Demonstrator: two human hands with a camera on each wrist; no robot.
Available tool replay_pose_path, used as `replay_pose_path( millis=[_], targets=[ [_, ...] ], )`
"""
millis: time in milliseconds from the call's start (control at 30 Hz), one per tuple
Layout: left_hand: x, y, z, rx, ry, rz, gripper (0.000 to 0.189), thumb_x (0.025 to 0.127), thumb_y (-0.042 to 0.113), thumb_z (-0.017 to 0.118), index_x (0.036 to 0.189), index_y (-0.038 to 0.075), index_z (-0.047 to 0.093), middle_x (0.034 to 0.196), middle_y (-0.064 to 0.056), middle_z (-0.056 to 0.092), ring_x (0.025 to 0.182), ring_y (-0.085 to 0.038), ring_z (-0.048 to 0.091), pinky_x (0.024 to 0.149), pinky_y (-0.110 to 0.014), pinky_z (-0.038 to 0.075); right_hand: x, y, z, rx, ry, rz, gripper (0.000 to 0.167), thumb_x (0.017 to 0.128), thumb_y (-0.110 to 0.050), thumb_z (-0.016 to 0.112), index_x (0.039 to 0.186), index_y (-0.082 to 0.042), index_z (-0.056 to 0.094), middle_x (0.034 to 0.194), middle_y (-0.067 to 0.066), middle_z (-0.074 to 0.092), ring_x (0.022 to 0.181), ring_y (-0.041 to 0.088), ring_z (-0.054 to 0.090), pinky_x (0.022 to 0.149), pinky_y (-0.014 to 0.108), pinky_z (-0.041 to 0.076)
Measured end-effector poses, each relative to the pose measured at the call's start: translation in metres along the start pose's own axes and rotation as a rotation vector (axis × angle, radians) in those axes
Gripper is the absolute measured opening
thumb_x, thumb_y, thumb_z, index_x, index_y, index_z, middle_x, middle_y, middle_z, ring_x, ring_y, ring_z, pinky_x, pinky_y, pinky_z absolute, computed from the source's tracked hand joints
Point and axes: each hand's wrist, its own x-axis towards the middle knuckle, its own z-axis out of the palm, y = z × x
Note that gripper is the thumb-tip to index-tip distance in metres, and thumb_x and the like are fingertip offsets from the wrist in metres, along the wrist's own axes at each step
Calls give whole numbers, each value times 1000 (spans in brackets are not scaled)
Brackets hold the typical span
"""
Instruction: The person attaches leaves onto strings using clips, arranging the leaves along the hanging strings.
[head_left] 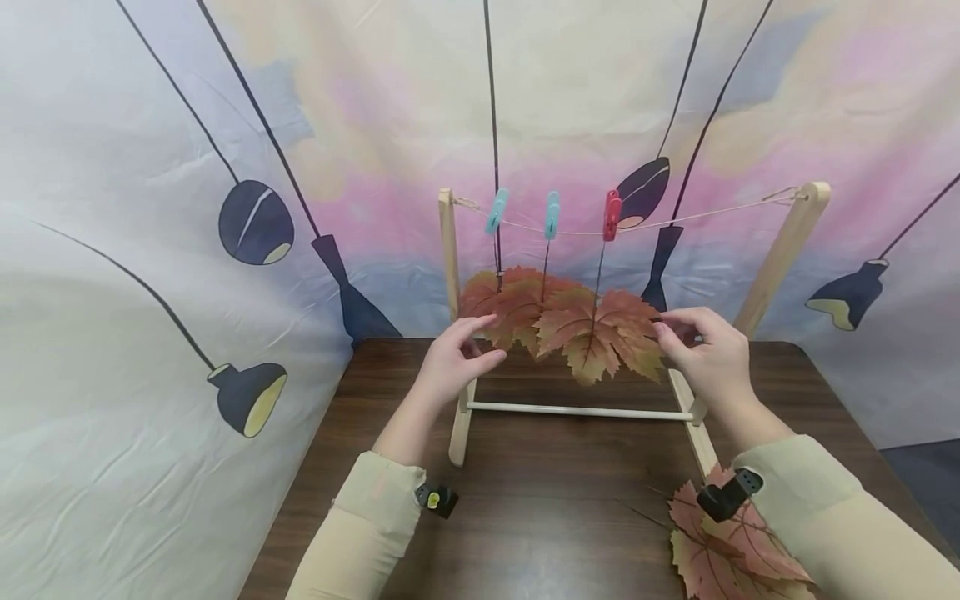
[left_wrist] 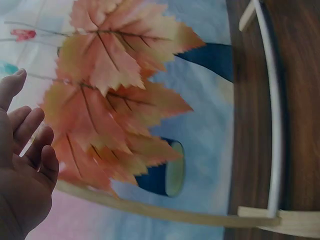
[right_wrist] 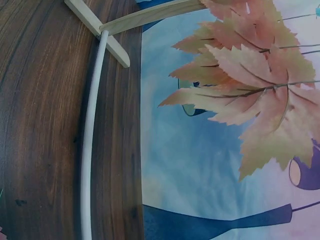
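Three orange-red artificial maple leaves (head_left: 592, 329) hang by their stems from a string, clipped by two light blue clothespins (head_left: 552, 215) and a red clothespin (head_left: 612, 215). My left hand (head_left: 452, 358) is raised at the left side of the leaves, thumb and fingers apart and loosely bent, holding nothing. The left wrist view shows that hand (left_wrist: 25, 160) beside the leaves (left_wrist: 100, 65). At the right edge of the front leaf is my right hand (head_left: 708, 350), thumb and index finger close together. The right wrist view shows the leaves (right_wrist: 265, 90) but not that hand.
A wooden frame (head_left: 783, 258) with a white crossbar (head_left: 577, 411) stands on the dark wood table (head_left: 525, 500). More maple leaves (head_left: 720, 550) lie at the table's front right, partly under the right sleeve. Behind hangs a cloth printed with lamps (head_left: 255, 223).
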Motion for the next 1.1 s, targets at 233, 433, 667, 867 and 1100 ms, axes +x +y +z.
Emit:
replay_pose_path(
  millis=[233, 433, 667, 867, 1100],
  targets=[
    [-13, -23, -2, -4, 63, -17, 48, 82, 16, 73, 128, 7, 58, 114, -6, 59, 74, -17, 50, 65, -30, 42, -8, 8, -1, 37, 13, 42, 16, 78, 1, 70, 94, 0, 70, 78, -18, 57, 69, -12, 48, 64, 7, 39],
    [-23, -39, -3, 3, 93, -70, 44, 82, 16, 74, 123, 9, 61, 110, -3, 61, 81, -21, 50, 69, -31, 42, -22, 17, 0, 38, 8, 64, 22, 76, 3, 71, 98, 1, 68, 79, -19, 57, 70, -13, 47, 65, 6, 37],
    [-40, -59, -3, -17, 135, -141, 42, 80, 12, 75, 119, 7, 62, 112, -11, 61, 80, -26, 54, 69, -32, 44, -42, 32, 4, -8, -29, 116, 22, 76, 1, 72, 97, 0, 67, 77, 4, 61, 70, -7, 48, 62, 9, 37],
    [-53, -74, -5, -7, 153, -201, 40, 80, 14, 74, 118, 8, 63, 111, -7, 63, 76, -22, 53, 64, -29, 44, -56, 43, 0, -52, -61, 148, 20, 77, -1, 72, 96, 0, 67, 78, 5, 61, 70, -7, 47, 63, 12, 38],
    [-72, -92, -15, 32, 155, -281, 41, 80, 15, 74, 119, 9, 63, 110, -6, 63, 73, -20, 53, 59, -26, 43, -71, 57, -1, -58, -127, 158, 22, 80, -5, 71, 101, -1, 66, 85, 6, 59, 72, -8, 46, 65, 8, 38]
  ],
)
